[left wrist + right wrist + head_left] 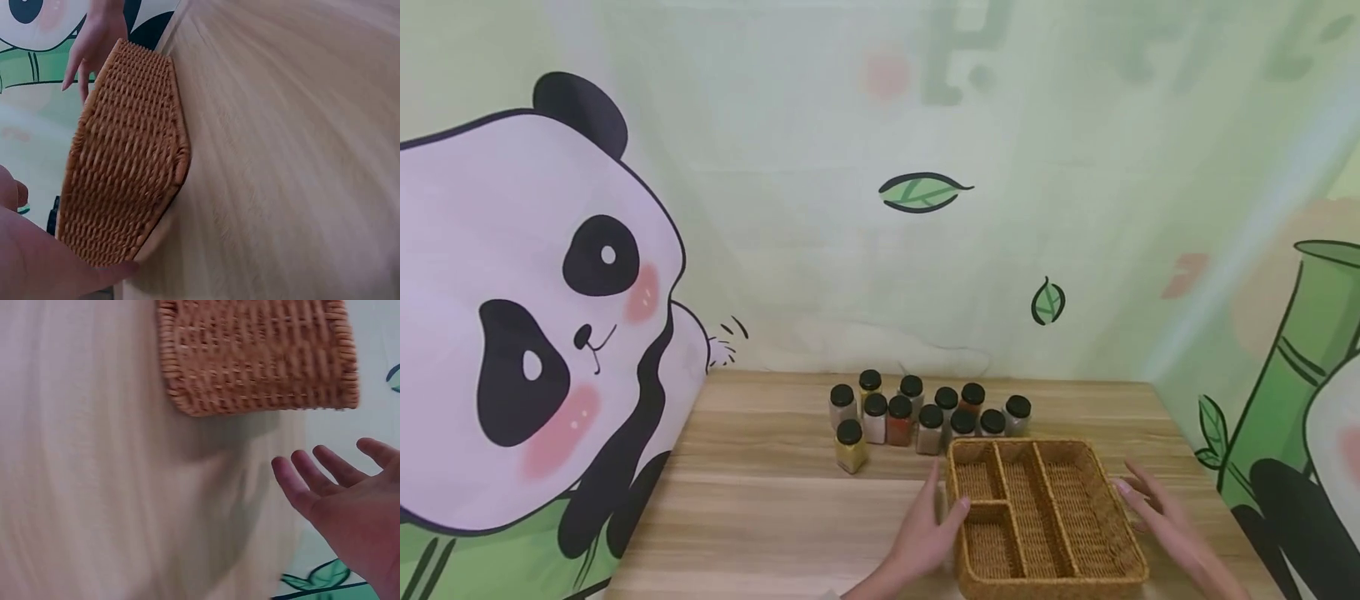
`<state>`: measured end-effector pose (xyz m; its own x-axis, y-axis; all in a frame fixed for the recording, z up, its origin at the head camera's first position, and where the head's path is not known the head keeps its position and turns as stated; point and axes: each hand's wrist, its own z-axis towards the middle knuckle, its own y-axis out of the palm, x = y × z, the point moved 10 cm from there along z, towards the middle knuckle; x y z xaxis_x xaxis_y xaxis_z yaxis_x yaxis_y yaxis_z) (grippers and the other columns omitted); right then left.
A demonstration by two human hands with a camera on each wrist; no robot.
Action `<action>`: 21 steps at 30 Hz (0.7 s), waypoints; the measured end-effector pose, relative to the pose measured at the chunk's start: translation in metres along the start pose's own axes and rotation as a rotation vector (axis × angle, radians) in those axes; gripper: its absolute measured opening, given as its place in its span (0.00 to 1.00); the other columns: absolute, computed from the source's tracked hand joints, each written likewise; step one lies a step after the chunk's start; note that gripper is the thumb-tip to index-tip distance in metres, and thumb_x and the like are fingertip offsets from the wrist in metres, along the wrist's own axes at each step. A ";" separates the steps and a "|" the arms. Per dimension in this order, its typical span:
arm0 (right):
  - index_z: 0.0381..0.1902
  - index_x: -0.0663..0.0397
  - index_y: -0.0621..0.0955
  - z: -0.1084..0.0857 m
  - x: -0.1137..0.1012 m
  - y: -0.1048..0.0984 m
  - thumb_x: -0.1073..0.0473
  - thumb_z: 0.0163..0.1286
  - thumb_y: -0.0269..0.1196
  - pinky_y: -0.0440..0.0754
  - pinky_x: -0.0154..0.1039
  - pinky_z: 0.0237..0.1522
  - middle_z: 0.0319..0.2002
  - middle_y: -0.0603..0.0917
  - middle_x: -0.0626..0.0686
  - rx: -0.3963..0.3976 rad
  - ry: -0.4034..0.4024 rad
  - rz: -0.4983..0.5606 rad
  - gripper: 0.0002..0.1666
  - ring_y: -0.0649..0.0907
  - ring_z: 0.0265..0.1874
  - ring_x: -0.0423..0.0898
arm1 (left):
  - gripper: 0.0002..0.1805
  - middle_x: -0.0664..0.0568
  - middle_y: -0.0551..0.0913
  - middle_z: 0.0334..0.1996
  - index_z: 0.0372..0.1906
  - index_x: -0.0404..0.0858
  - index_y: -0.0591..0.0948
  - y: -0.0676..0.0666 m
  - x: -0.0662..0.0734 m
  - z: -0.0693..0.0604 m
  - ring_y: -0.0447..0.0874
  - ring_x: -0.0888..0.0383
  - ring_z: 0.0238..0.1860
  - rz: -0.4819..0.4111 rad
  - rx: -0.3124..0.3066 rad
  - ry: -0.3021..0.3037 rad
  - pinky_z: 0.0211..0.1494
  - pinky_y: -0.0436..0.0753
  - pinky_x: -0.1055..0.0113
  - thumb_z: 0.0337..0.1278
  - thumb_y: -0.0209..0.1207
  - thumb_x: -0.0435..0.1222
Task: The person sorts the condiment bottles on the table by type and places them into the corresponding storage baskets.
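Wicker basket (1078, 492), lower right of the head view, lies between two bare hands on a wood-grain counter (760, 517). Two dividers run from its upper edge toward its lower edge, and a short crosspiece splits the left column, giving four compartments. Foreshortening makes its long axis uncertain; whether its base sits fully on the counter cannot be told.

The key relation is lateral: the basket lies to the right of the left hand (921, 533) and to the left of the right hand (1165, 521). Of the two, the left hand appears nearer. Its thumb overlaps the left rim, while its fingers (933, 487) extend, straight, along the outside of the left wall; firm contact there is not certain.

The fingers (337, 467) of the right hand are extended and spread, holding nothing; in the right wrist view they stand apart from the woven wall at the top of that frame. In the head view the hand's tip lies just beside the right rim.

Beyond the basket, at lower centre of the head view, stand black-capped jars (930, 435); a printed backdrop (790, 250) fills the upper part.
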<state>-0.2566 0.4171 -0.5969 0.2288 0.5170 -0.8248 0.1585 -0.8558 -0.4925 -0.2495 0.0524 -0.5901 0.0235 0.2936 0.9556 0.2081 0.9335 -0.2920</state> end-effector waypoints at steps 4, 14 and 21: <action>0.86 0.60 0.39 0.001 0.017 0.007 0.34 0.87 0.42 0.77 0.65 0.68 0.81 0.47 0.77 -0.037 0.073 0.147 0.50 0.56 0.78 0.75 | 0.45 0.33 0.62 0.80 0.85 0.36 0.54 0.005 -0.003 0.000 0.62 0.34 0.78 -0.053 0.007 -0.019 0.78 0.63 0.35 0.78 0.59 0.53; 0.86 0.59 0.42 0.004 0.036 0.021 0.40 0.89 0.42 0.76 0.65 0.68 0.82 0.45 0.75 -0.073 0.113 0.277 0.44 0.55 0.78 0.75 | 0.38 0.35 0.64 0.79 0.84 0.36 0.59 0.016 -0.015 0.002 0.65 0.37 0.78 -0.115 -0.013 -0.039 0.78 0.66 0.39 0.79 0.58 0.42; 0.86 0.63 0.45 0.003 0.038 0.022 0.41 0.88 0.48 0.80 0.54 0.65 0.80 0.53 0.77 -0.088 0.123 0.278 0.47 0.66 0.75 0.70 | 0.37 0.37 0.72 0.75 0.84 0.41 0.62 0.016 -0.018 0.004 0.74 0.37 0.72 -0.104 -0.028 -0.058 0.73 0.73 0.38 0.79 0.59 0.44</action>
<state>-0.2477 0.4173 -0.6400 0.3886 0.2662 -0.8821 0.1544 -0.9626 -0.2224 -0.2503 0.0629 -0.6126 -0.0557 0.2072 0.9767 0.2333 0.9538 -0.1890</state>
